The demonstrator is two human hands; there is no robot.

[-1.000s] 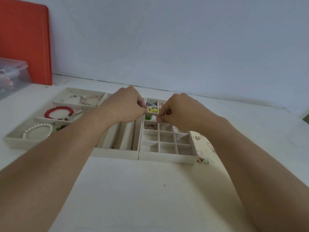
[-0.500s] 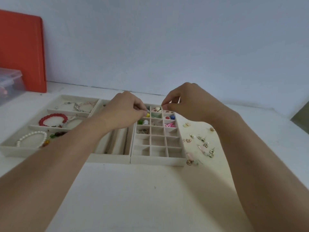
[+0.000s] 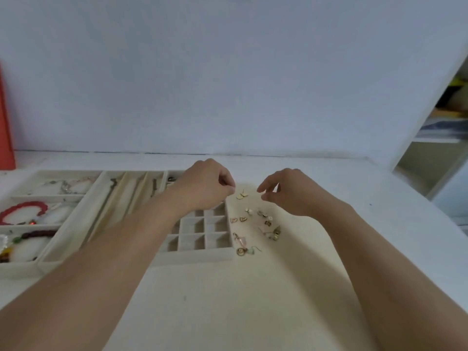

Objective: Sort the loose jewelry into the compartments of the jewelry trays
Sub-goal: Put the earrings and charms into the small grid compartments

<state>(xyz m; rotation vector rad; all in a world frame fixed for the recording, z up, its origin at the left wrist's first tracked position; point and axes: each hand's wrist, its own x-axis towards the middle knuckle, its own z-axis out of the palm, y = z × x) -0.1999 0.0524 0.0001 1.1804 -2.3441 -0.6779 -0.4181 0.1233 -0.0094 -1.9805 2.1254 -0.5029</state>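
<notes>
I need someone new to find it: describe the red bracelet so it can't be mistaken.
Start at the leftmost tray, the one with wide compartments. In its middle compartment lies the red bracelet, a ring of bright red beads. The compartment nearer the person holds a darker maroon strand.

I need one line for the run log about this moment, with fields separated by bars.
left hand: curled, over grid tray | right hand: above loose earrings, grip contents unclear | sorting unfinished

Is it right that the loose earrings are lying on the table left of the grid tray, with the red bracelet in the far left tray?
Not quite. The head view shows the earrings lying right of the grid tray, not left. The red bracelet is indeed in the far left tray.
</notes>
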